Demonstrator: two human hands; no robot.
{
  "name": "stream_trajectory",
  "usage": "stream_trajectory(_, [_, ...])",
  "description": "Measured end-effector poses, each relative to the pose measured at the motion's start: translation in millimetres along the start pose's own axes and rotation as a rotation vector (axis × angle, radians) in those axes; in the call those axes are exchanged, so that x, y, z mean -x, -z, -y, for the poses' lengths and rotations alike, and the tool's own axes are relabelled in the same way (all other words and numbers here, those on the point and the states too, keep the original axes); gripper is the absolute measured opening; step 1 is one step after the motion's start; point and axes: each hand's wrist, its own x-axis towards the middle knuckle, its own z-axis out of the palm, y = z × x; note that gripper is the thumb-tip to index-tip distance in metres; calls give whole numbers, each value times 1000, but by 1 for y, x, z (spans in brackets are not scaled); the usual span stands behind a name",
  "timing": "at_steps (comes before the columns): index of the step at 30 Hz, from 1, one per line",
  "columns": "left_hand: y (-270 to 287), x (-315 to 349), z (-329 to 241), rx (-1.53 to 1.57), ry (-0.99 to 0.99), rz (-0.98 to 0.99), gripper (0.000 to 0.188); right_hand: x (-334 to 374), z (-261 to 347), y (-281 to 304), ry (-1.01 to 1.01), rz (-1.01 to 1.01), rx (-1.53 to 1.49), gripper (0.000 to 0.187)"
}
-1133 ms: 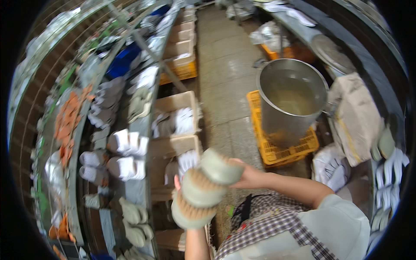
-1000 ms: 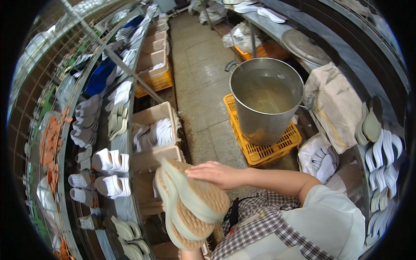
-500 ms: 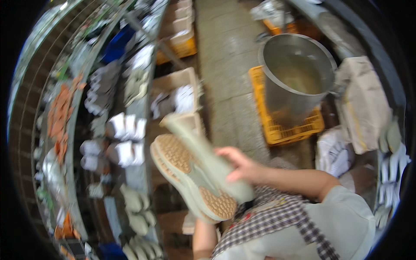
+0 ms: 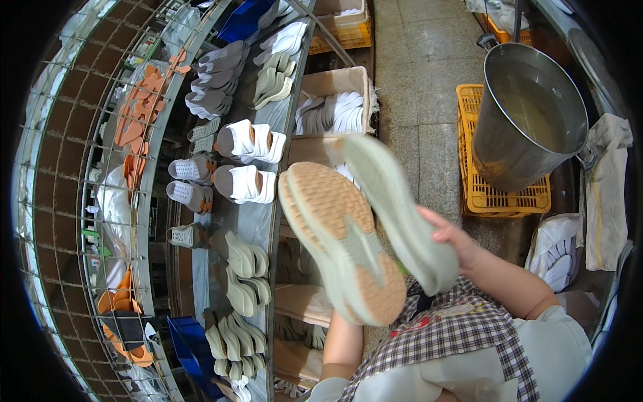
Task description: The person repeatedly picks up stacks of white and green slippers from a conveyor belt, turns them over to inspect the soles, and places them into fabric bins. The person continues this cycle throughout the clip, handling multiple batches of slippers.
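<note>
My right hand (image 4: pixel 451 236) grips a pale green shoe sole (image 4: pixel 400 213) by its outer edge; this sole is tilted, slightly blurred and shows its smooth side. Left of it, a stack of pale green soles (image 4: pixel 328 251) with tan textured tread patches faces up. My left forearm (image 4: pixel 343 348) reaches up beneath that stack and seems to hold it from below, the fingers hidden behind it. The two sets of soles are close together, with a narrow gap between them over my checked apron (image 4: pixel 435 335).
At left stands a rack shelf (image 4: pixel 234 231) with white sole stacks (image 4: pixel 244 184), pale green soles (image 4: pixel 244 291) and orange pieces (image 4: pixel 144 100) behind wire mesh. A bin (image 4: pixel 370 100) holds more soles. At right, a metal bucket (image 4: pixel 509 144) of liquid sits on a yellow crate (image 4: pixel 472 181).
The right-hand sole has swung away from the stack it overlapped and now stands more steeply, to its right. The whole view has shifted, and rack and bucket appear farther right and higher.
</note>
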Motion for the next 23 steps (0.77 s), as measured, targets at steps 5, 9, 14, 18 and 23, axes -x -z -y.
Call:
stream_trajectory(5, [17,-21,-2,-137,197,-197,53,-21,-26,7,-16,2,30,84])
stream_trajectory(9, [21,-24,-11,324,49,173,28,-23,-31,17,-73,101,-408,78])
stream_trajectory(14, [30,-26,-17,502,-12,323,22,-25,-26,22,-45,105,-461,76])
stream_trajectory(18, [39,-24,-16,547,-59,342,21,-26,-27,20,-74,77,-433,77])
stream_trajectory(23, [48,-22,-18,552,-89,364,26,-29,-32,16,-99,62,-345,77])
